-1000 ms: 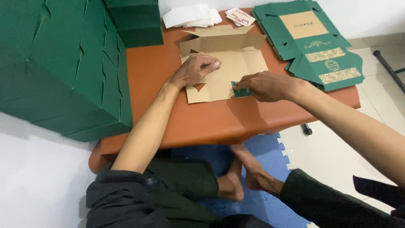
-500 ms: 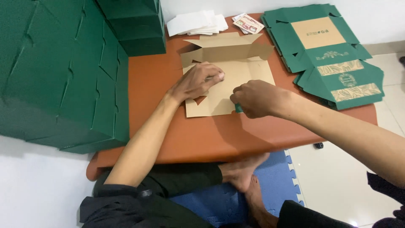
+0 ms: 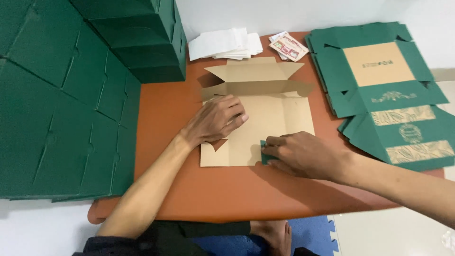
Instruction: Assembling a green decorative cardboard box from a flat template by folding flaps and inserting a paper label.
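A flat cardboard box blank (image 3: 265,123), brown side up, lies mid-table (image 3: 166,118). The left hand (image 3: 215,121) presses it flat, fingers spread, gripping nothing. The right hand (image 3: 303,154) pinches its green flap (image 3: 263,152) at the near edge. Green stacked boxes (image 3: 71,95) crowd the left; flat green blanks (image 3: 384,90) lie right; white papers (image 3: 225,43) sit far.

Left hand (image 3: 215,121) lies flat, fingers spread; right hand (image 3: 303,154) pinches with curled fingers.
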